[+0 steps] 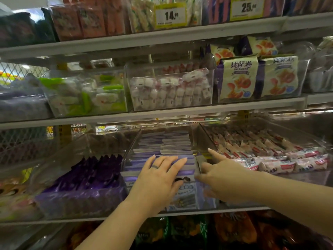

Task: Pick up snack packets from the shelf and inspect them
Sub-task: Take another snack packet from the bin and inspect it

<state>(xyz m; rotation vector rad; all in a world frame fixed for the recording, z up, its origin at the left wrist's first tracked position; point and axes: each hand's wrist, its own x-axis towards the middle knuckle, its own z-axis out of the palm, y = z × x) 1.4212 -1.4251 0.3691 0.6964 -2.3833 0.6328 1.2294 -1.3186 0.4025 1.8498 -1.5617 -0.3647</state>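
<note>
The grey metal shelf [72, 220] carries a line of clear plastic bins. The middle clear bin [133, 141] holds the task's items: a file of purple-and-white snack packets [173, 141] standing on edge, one behind another, along the 6-to-12 o'clock line.

The left hand [158, 179] lies palm-down on the top edges of the front packets, its grip wide, and its straight fingers [180, 163] point toward 1 o'clock. The right hand [227, 175] enters from 4 o'clock and meets the file at its 3 o'clock side. Its index finger [214, 154] is extended toward 11 o'clock. The lower fingers are curled near the packet edge, and it cannot be told whether that grip holds anything.

The front packet [185, 193] stands between the two hands, with its printed face toward 6 o'clock. Its long axis appears to run from 9 to 3 o'clock across the bin. Both hands are at the packet; the left hand covers its top edge, so a lift would probably be straight up and toward 6 o'clock.
</note>
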